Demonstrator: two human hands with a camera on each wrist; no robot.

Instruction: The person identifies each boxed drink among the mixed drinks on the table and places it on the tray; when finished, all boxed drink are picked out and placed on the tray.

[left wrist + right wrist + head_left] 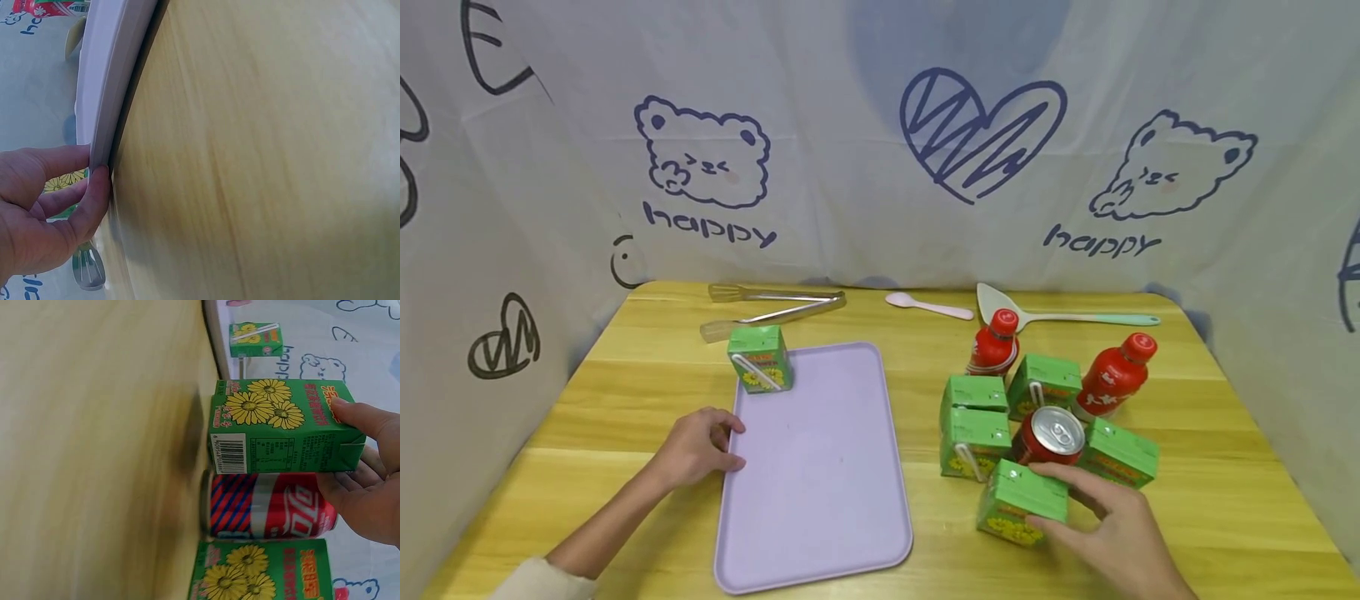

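My right hand (1112, 521) grips a green drink carton (284, 425) with yellow flowers near its top, thumb on one face and fingers behind. Right behind that carton stands a red soda can (1052, 435). Several more green cartons (976, 442) cluster around the can. On the left, my left hand (700, 447) pinches the left rim of the lilac tray (812, 475), thumb and fingers on the edge in the left wrist view. One green carton (762, 360) stands upright at the tray's far left corner.
Two red bottles (1112, 377) stand behind the cartons. Along the back of the table lie metal tongs (790, 308), a pink spoon (928, 307) and a spatula (1075, 317). A printed cloth (835, 167) hangs behind the wooden table.
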